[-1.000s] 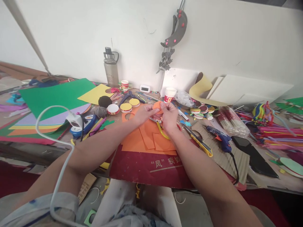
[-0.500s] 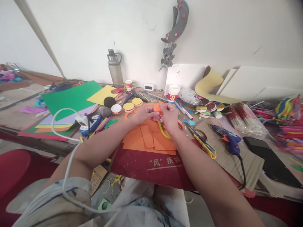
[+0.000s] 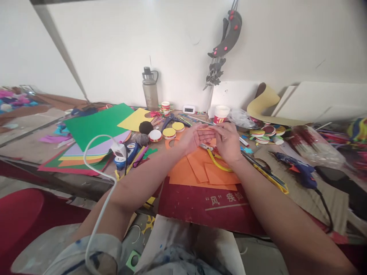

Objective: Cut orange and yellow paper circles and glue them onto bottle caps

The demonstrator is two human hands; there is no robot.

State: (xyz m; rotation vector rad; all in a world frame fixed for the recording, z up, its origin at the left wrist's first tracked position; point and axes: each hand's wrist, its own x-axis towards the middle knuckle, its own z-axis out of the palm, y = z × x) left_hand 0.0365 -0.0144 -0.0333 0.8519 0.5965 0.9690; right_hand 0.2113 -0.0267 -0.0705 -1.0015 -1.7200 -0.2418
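My left hand (image 3: 195,139) is raised palm up over the orange paper (image 3: 183,173), its fingers stretched out. My right hand (image 3: 228,142) meets its fingertips, thumb and fingers pinched together; whatever is in that pinch is too small or hidden to make out. Just below my right hand are yellow-handled scissors (image 3: 220,165), partly covered by it; whether they lie on the paper or hang from the hand I cannot tell. Loose orange paper pieces (image 3: 197,168) overlap on the larger sheet, which rests on a dark red board (image 3: 186,202).
To the right lie a yellow utility knife (image 3: 272,178), a blue glue gun (image 3: 298,168) on cardboard and a black phone (image 3: 341,187). Coloured paper sheets (image 3: 97,124) and paper-topped discs (image 3: 169,133) are on the left. A bottle (image 3: 150,91) and paper cup (image 3: 221,114) stand behind. A white cable (image 3: 99,214) crosses my left arm.
My left hand has gone from pinching orange paper with the right to lying stretched out, palm up. The right hand stays pinched. The whole view has shifted, moving the scene rightward.
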